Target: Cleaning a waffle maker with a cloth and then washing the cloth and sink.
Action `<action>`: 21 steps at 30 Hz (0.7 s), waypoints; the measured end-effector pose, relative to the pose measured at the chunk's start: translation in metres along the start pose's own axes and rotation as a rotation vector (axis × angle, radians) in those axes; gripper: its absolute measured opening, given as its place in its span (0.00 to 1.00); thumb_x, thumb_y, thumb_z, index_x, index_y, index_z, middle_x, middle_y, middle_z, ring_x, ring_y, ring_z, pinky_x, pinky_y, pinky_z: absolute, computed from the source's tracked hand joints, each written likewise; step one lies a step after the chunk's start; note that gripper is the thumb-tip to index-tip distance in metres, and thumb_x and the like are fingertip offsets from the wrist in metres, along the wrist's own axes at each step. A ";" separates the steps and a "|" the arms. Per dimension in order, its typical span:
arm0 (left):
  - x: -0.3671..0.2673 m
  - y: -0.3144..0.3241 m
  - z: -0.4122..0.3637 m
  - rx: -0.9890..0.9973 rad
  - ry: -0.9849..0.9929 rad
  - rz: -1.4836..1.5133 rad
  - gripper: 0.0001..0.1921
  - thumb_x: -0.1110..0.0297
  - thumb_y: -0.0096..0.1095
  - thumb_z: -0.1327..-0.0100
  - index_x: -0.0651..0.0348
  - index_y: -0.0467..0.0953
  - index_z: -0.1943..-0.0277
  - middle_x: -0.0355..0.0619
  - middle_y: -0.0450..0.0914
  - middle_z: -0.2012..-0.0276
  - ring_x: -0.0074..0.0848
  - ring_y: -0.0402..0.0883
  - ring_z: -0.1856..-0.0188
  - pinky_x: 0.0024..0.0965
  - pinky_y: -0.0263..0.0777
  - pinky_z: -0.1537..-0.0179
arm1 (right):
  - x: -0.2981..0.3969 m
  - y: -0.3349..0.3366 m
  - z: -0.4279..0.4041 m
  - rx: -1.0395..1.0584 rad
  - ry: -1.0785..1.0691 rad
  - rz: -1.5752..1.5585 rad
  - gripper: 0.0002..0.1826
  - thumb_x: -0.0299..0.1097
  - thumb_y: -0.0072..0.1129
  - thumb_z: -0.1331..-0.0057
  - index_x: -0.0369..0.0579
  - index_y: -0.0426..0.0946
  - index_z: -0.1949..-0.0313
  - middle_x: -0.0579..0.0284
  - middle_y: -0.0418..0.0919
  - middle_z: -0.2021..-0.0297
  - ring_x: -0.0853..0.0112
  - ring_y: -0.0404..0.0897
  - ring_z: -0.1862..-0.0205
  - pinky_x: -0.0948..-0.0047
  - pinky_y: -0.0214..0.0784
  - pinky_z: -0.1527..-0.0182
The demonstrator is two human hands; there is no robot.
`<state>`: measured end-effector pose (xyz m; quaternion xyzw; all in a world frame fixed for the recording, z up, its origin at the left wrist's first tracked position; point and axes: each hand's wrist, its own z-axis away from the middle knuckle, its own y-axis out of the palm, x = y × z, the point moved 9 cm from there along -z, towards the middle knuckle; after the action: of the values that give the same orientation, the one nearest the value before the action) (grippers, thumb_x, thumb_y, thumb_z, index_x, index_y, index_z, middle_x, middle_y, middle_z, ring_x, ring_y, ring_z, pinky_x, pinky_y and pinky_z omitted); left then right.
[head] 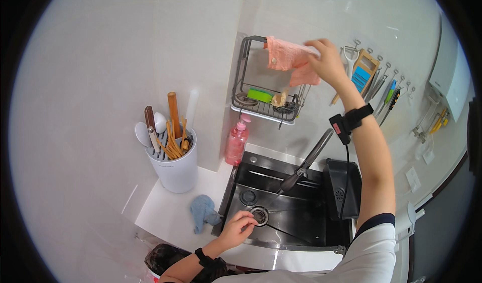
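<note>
My right hand (327, 62) is raised to a dark wire rack on the wall, its fingers and thumb pinching the right end of a pink cloth (284, 55). The cloth drapes over the rack's top rail, and one corner hangs lower. Over the front of the black sink (293, 226), my left hand (238, 230) hovers with loosely curled fingers and nothing visible in it. Just beyond those fingertips lies the drain (260, 216). A grey pull-out faucet (307, 162) reaches over the basin, with what looks like a thin stream of water below its head.
The wire rack (244, 62) holds a green sponge (260, 94) and a steel scrubber (285, 108). A pink pump bottle (237, 141) stands below. Left are a blue cloth (203, 211) and a white utensil holder (175, 173). A grater (363, 74) and other tools hang right.
</note>
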<state>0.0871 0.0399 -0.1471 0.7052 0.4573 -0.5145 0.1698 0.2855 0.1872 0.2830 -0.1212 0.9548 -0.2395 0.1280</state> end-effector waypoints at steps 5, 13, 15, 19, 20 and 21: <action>0.000 0.000 0.010 -0.007 -0.039 0.038 0.06 0.77 0.56 0.38 0.62 0.78 0.60 0.43 0.68 0.53 0.20 0.74 0.64 0.20 0.68 0.66 | 0.055 0.044 -0.031 0.042 -0.175 0.113 0.13 0.33 0.53 0.42 0.50 0.80 0.58 0.53 0.78 0.60 0.53 0.77 0.57 0.59 0.70 0.56; -0.001 -0.018 0.025 -0.110 -0.066 -0.104 0.05 0.75 0.59 0.40 0.58 0.78 0.61 0.44 0.71 0.53 0.25 0.75 0.62 0.22 0.69 0.70 | 0.066 0.103 -0.057 0.152 -0.011 0.066 0.11 0.33 0.54 0.41 0.49 0.79 0.59 0.53 0.79 0.66 0.54 0.78 0.62 0.59 0.70 0.60; 0.010 -0.028 0.027 -0.115 -0.104 -0.273 0.08 0.73 0.63 0.44 0.57 0.78 0.60 0.48 0.70 0.51 0.31 0.76 0.60 0.29 0.72 0.66 | 0.066 0.111 -0.050 0.143 0.005 0.081 0.10 0.35 0.51 0.45 0.49 0.79 0.66 0.54 0.78 0.77 0.54 0.79 0.72 0.55 0.71 0.66; 0.022 -0.084 0.035 -0.271 -0.133 -0.933 0.18 0.69 0.67 0.51 0.57 0.74 0.55 0.54 0.69 0.50 0.45 0.73 0.56 0.44 0.69 0.54 | 0.154 0.064 0.016 0.022 -0.220 0.033 0.21 0.28 0.54 0.45 0.43 0.72 0.50 0.44 0.73 0.55 0.49 0.72 0.52 0.57 0.66 0.51; 0.023 -0.092 0.034 -0.254 -0.146 -0.929 0.18 0.69 0.67 0.51 0.57 0.74 0.55 0.54 0.69 0.50 0.45 0.73 0.56 0.44 0.69 0.54 | 0.159 0.072 0.039 0.137 -0.246 0.017 0.15 0.30 0.58 0.44 0.49 0.77 0.55 0.53 0.79 0.62 0.55 0.77 0.58 0.61 0.70 0.58; 0.030 -0.105 0.035 -0.267 -0.248 -0.993 0.19 0.70 0.67 0.51 0.59 0.74 0.54 0.55 0.68 0.49 0.47 0.73 0.55 0.44 0.69 0.55 | 0.180 0.067 0.073 0.111 -0.351 -0.149 0.22 0.28 0.61 0.48 0.51 0.74 0.51 0.55 0.77 0.57 0.56 0.75 0.54 0.60 0.70 0.56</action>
<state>-0.0167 0.0845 -0.1640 0.3096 0.7744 -0.5498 0.0469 0.1277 0.1610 0.1546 -0.2243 0.8915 -0.2756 0.2809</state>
